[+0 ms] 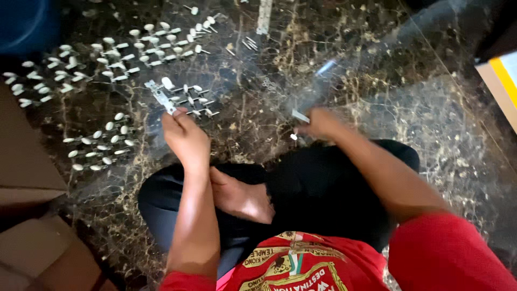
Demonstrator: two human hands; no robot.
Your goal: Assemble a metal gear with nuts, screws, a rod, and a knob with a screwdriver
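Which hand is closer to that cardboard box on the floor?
Left. The left hand is nearer to the cardboard box, though apart from it; the right hand is farther off.

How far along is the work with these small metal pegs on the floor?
Done, by the look of it: rows of white-knobbed pegs laid out on the dark marble floor, more rows farther up. In hand: the left hand holds a metal strip by a small peg group; the right hand grips a small metal piece, blurred. Left: a few loose parts near the top; how many cannot be told.
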